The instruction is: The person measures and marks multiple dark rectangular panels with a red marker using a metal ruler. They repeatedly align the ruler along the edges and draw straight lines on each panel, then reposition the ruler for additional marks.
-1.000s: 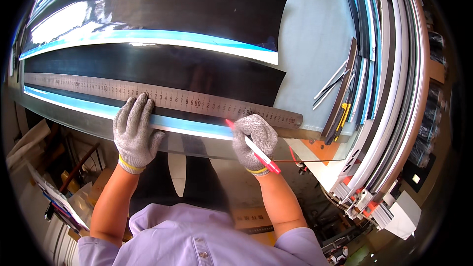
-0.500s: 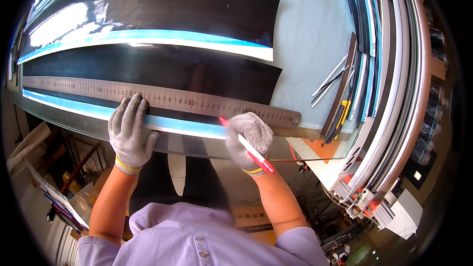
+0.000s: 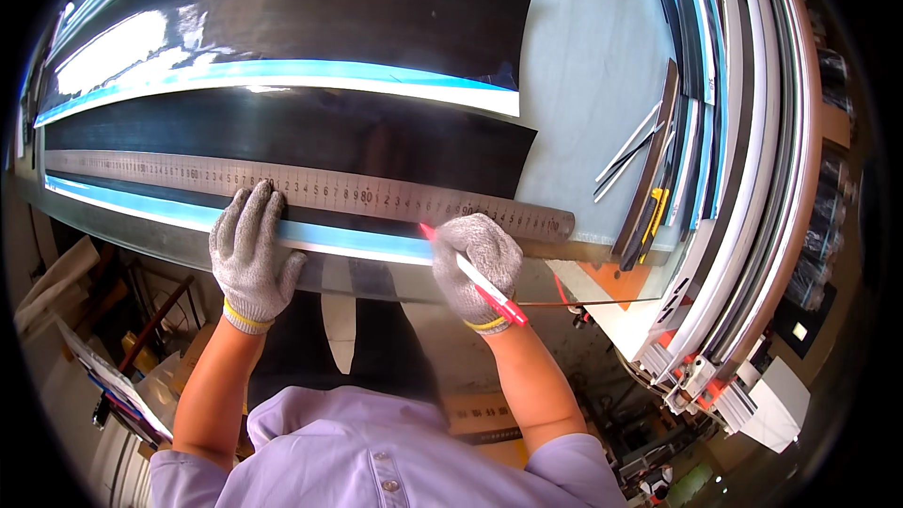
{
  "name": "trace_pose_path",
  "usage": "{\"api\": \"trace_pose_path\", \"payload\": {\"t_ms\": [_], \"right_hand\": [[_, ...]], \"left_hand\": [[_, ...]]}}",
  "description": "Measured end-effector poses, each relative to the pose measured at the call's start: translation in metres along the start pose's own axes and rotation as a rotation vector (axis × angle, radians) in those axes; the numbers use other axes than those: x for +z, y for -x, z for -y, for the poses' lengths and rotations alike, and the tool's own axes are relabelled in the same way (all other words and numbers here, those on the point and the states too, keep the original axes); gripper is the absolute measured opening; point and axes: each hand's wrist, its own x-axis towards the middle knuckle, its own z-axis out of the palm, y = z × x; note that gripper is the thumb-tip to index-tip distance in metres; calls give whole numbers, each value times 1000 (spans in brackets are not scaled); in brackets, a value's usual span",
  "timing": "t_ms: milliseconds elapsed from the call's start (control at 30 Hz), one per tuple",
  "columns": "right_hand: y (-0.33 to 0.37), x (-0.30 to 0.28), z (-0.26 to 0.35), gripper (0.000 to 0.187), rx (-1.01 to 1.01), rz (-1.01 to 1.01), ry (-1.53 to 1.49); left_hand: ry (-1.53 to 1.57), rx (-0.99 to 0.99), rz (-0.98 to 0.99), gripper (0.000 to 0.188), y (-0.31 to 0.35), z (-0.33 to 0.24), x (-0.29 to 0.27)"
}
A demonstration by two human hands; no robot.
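Head view: one steel ruler (image 3: 404, 201) is laid on the nearer of two black sheets (image 3: 329, 122), lengthwise along the near edge of the tabletop (image 3: 588, 47), just beyond both hands. By the left hand (image 3: 252, 259), which is nearer, it is touched with fingers close together; by the right hand (image 3: 478, 263), one red-and-white marker (image 3: 497, 294) is gripped.

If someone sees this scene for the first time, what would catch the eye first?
Probably the long metal ruler, lying across the nearer black sheet. The gloved left hand has its fingertips on it; the gloved right hand, farther right, holds a red-and-white pen.
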Motion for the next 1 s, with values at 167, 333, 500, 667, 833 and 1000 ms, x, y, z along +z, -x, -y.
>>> {"api": "trace_pose_path", "payload": {"t_ms": [167,333,500,667,833,1000], "right_hand": [[2,-1,1,14,29,20,16],[6,-3,1,11,99,50,-16],[24,0,9,13,238,-263,-30],[41,13,2,20,260,-482,-53],[71,38,16,10,192,-435,267],[92,110,40,3,143,-139,287]], "left_hand": [[3,-3,7,66,0,0,0],[24,4,-1,66,-1,1,-1],[28,14,-39,66,4,3,2],[84,47,-57,66,-4,0,2],[183,6,-78,71,-2,2,-4],[499,200,-99,71,-4,37,-9]]}}
